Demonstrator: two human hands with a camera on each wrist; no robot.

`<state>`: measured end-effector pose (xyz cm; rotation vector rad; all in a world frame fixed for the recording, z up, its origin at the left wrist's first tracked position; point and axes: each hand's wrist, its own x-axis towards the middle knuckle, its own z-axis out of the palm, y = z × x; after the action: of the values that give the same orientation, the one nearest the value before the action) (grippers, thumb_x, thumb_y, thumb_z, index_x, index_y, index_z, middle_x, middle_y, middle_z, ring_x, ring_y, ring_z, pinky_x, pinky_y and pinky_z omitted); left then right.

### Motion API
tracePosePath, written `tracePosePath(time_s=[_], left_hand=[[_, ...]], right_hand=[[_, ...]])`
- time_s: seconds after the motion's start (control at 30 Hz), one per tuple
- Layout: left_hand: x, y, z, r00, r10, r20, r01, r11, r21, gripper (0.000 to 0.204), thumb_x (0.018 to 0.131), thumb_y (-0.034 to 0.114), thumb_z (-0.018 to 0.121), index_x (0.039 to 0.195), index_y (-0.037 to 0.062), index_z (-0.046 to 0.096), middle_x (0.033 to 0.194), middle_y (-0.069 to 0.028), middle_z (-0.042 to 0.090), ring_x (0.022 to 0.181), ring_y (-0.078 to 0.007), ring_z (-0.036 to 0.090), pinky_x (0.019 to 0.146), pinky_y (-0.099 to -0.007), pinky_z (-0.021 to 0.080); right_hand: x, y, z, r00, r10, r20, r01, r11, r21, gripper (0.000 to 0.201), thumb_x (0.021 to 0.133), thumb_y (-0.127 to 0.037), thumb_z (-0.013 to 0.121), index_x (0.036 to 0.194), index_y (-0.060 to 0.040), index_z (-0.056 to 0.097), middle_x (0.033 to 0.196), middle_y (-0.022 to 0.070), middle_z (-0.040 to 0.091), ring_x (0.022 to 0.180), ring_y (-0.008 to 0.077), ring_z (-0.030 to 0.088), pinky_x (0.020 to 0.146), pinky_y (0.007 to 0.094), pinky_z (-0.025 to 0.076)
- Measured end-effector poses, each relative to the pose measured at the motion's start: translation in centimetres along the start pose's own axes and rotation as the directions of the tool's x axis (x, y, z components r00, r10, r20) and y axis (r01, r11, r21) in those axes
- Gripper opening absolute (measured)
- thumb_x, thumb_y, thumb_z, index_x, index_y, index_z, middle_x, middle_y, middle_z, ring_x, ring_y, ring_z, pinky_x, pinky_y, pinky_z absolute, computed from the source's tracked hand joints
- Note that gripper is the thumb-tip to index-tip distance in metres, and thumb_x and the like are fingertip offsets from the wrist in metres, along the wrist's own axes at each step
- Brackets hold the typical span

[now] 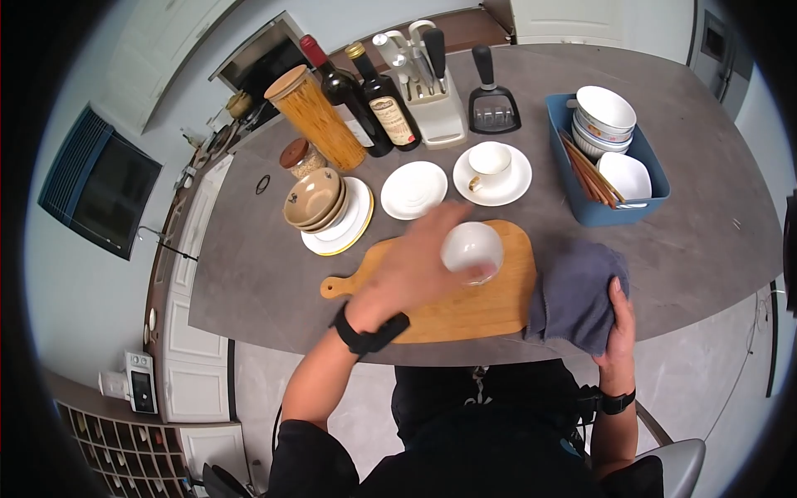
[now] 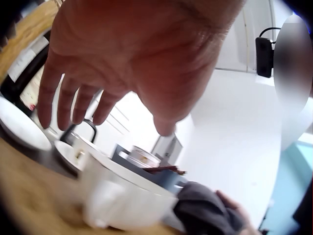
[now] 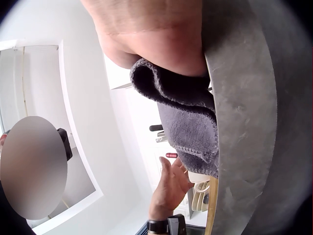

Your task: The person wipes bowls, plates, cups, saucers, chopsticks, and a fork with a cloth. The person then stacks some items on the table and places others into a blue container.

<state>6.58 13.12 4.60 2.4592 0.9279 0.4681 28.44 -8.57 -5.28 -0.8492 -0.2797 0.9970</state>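
A white cup (image 1: 471, 247) stands upright on the wooden cutting board (image 1: 506, 303). My left hand (image 1: 415, 261) is spread beside and over it, blurred in the head view. From the left wrist, the palm and straight fingers (image 2: 63, 105) show above the cup (image 2: 129, 198), whose handle faces the camera, and nothing lies in the hand. At the board's right edge, my right hand (image 1: 618, 328) grips a folded grey-purple towel (image 1: 577, 290). The thumb lies along the towel's side while the other fingers are mostly hidden behind the cloth.
Behind the board are a saucer (image 1: 415, 190) and a gold-handled cup (image 1: 490, 162) on its saucer. Brown bowls (image 1: 314, 199) sit on plates at left. A blue bin (image 1: 610, 216) holds bowls and chopsticks. Wine bottles (image 1: 390, 108) and a knife block (image 1: 440, 120) stand farther back.
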Motion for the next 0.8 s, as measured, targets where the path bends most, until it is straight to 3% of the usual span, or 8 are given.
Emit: tracePosePath(time_s=[0.07,0.17,0.2,0.27,0.33,0.5,0.57,0.8], left_hand=[[-1.2,1.1,1.3,0.976,0.207,0.073,-0.215,0.969,0.119,0.077,0.080,0.031,0.083,0.144,0.0069,0.048,0.136,-0.0172,0.056,0.125,-0.0340,0.057,0.104,-0.0419,0.048],[-0.4,1.8,0.6,0.984,0.041,0.173,-0.047,0.998,0.033,0.078,0.075,0.021,0.083,0.144,0.0070,0.049,0.138,-0.0160,0.054,0.130,-0.0343,0.053,0.108,-0.0409,0.046],[0.2,1.3,0.5,0.983,0.049,0.180,-0.055,0.998,0.030,0.078,0.075,0.021,0.083,0.144,0.0070,0.049,0.138,-0.0160,0.054,0.130,-0.0343,0.053,0.108,-0.0409,0.046],[1.7,-1.2,0.1,0.997,0.071,-0.020,-0.071,0.997,0.001,0.080,0.072,0.014,0.081,0.145,0.0062,0.048,0.137,-0.0164,0.054,0.132,-0.0341,0.051,0.110,-0.0395,0.044],[4.0,-4.0,-1.1,0.989,0.083,-0.120,-0.075,0.995,0.070,0.082,0.071,0.015,0.083,0.145,0.0060,0.048,0.138,-0.0172,0.054,0.133,-0.0340,0.050,0.112,-0.0392,0.042],[8.1,-10.4,-3.3,0.998,0.037,-0.053,-0.035,0.998,0.043,0.084,0.073,0.015,0.083,0.147,0.0069,0.046,0.145,-0.0180,0.050,0.138,-0.0339,0.046,0.116,-0.0398,0.037],[8.5,-11.0,-3.5,0.999,0.000,0.032,0.000,1.000,0.017,0.087,0.073,0.014,0.083,0.150,0.0084,0.043,0.147,-0.0181,0.047,0.140,-0.0342,0.043,0.119,-0.0407,0.034],[9.1,-12.3,-2.8,0.998,-0.012,0.057,0.015,0.998,-0.054,0.091,0.069,0.012,0.084,0.150,0.0046,0.043,0.147,-0.0188,0.047,0.138,-0.0345,0.045,0.118,-0.0384,0.035]], right_hand=[[0.0,-0.1,0.4,1.000,0.008,0.012,-0.008,1.000,-0.007,0.056,0.105,-0.035,0.054,0.142,0.0063,0.048,0.136,0.0186,0.061,0.122,0.0274,0.063,0.105,0.0398,0.050],[-0.1,-0.5,0.5,1.000,0.015,0.015,-0.015,1.000,-0.018,0.055,0.105,-0.034,0.055,0.141,0.0067,0.048,0.134,0.0181,0.062,0.120,0.0271,0.064,0.104,0.0393,0.051],[-0.1,-0.6,0.4,1.000,0.024,0.015,-0.023,0.999,-0.025,0.055,0.105,-0.034,0.056,0.141,0.0068,0.049,0.133,0.0178,0.063,0.119,0.0271,0.064,0.104,0.0392,0.051],[-0.2,-0.6,0.5,1.000,0.017,0.001,-0.017,1.000,-0.024,0.055,0.104,-0.033,0.057,0.140,0.0066,0.049,0.133,0.0176,0.063,0.119,0.0270,0.065,0.103,0.0392,0.051],[-0.2,-0.5,0.4,1.000,0.014,-0.002,-0.014,1.000,-0.022,0.054,0.104,-0.033,0.058,0.140,0.0065,0.049,0.132,0.0175,0.063,0.118,0.0269,0.065,0.103,0.0393,0.051],[-0.2,-0.4,0.4,1.000,0.021,-0.006,-0.021,0.999,-0.027,0.054,0.103,-0.033,0.059,0.140,0.0058,0.050,0.132,0.0169,0.063,0.117,0.0261,0.065,0.103,0.0383,0.051],[-0.3,-0.6,0.7,1.000,0.017,0.001,-0.017,0.999,-0.032,0.054,0.103,-0.033,0.059,0.141,0.0057,0.050,0.132,0.0168,0.063,0.118,0.0259,0.065,0.103,0.0381,0.051],[-0.3,-0.5,0.6,1.000,0.024,0.006,-0.024,0.999,-0.042,0.055,0.103,-0.033,0.059,0.141,0.0055,0.049,0.133,0.0168,0.063,0.118,0.0259,0.064,0.103,0.0378,0.051]])
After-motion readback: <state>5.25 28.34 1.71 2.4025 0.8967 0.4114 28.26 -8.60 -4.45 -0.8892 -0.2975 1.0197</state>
